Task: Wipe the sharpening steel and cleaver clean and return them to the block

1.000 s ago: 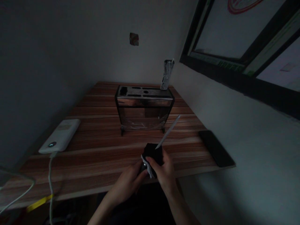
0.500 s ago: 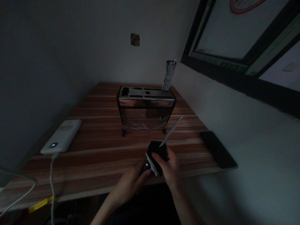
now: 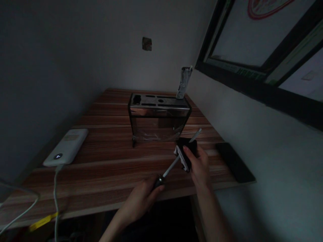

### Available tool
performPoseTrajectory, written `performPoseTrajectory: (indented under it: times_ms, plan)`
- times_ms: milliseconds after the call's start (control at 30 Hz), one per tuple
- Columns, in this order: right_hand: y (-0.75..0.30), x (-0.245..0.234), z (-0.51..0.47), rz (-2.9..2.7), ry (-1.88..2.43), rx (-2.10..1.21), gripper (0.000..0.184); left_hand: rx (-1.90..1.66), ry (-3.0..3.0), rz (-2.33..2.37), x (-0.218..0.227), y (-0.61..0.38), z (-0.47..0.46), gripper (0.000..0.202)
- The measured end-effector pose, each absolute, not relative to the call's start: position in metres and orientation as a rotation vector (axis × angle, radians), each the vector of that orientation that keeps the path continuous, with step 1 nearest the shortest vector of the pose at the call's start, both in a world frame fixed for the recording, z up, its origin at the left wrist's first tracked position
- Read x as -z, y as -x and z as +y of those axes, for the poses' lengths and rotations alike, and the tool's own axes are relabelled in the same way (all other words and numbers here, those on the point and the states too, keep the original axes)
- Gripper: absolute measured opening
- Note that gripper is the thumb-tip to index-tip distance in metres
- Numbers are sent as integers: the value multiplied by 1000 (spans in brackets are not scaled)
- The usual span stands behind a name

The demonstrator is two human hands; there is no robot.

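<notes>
My left hand is closed round the dark handle of a sharpening steel. Its pale, thin rod points up and to the right. Folded round that rod is a black cloth with a whitish edge, pinched in my right hand. The rod's tip sticks out beyond the cloth. Just behind my hands stands a knife block with slots and a round hole in its metal top and see-through sides. A silvery, wrapped-looking upright piece rises from its right end.
A white power bank with a cable plugged in lies on the left of the striped wooden table. On the right edge, against the wall, rests a black phone. A dark window frame slopes along the right wall.
My right hand has slid the cloth up the rod, away from the handle, toward the tip. More of the rod now shows between handle and cloth. My left hand has stayed nearly in place.
</notes>
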State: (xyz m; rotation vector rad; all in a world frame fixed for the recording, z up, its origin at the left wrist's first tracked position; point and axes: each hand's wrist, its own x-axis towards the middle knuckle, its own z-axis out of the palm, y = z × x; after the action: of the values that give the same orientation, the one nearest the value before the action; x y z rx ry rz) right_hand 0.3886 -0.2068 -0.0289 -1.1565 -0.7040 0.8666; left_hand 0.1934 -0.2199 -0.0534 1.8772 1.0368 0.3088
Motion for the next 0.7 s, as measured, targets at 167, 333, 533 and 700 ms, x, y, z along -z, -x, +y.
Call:
performPoseTrajectory:
  times_ms: [167,333,533,700]
  plan:
    - [-405,19,-192,-682,1120,-732,21,-310,-1889,1034,54,-193,-220,31]
    - [-421,14,-177,-557,1079,-627,22,-307,-1912,1037,55,-193,-220,32]
    - [-434,11,-170,-539,1051,-615,23,-290,-1911,1038,55,-193,-221,30]
    - [-435,12,-170,-491,1056,-583,21,-262,-1932,1033,56,-192,-220,31]
